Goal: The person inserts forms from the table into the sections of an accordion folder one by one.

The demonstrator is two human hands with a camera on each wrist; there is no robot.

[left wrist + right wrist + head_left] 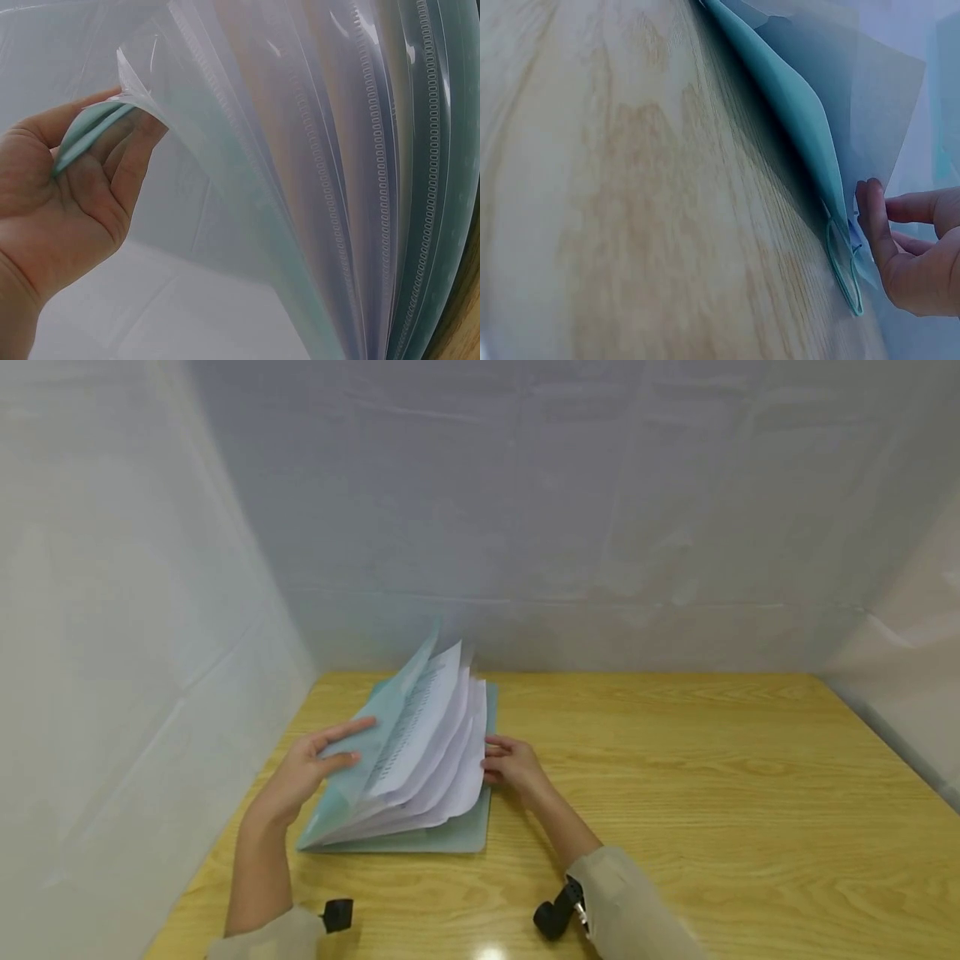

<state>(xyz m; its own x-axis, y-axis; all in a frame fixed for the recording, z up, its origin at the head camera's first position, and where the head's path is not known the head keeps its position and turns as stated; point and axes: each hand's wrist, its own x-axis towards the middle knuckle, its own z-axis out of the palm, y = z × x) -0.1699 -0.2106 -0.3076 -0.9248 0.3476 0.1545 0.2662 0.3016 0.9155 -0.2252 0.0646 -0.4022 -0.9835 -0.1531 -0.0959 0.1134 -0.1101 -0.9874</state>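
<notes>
A teal display folder (pixel 450 839) with clear pockets stands partly open at the left of the table, its pages fanned out. My left hand (pixel 296 777) grips the raised front cover (pixel 397 693); in the left wrist view this hand (pixel 82 202) has the bent cover edge between fingers and palm. Printed text shows on the first white page (pixel 431 718). At the right edge of the pages, my right hand (pixel 513 766) pinches the page edges with its fingertips. A thin teal elastic loop (pixel 856 304) hangs by the folder's edge below these fingers (pixel 875 225).
The folder lies on a yellow wood-grain table (pixel 675 793). Pale plastic sheeting (pixel 562 527) hangs behind the table and along both sides. Black wrist devices (pixel 555 918) sit by the beige sleeves (pixel 630 910).
</notes>
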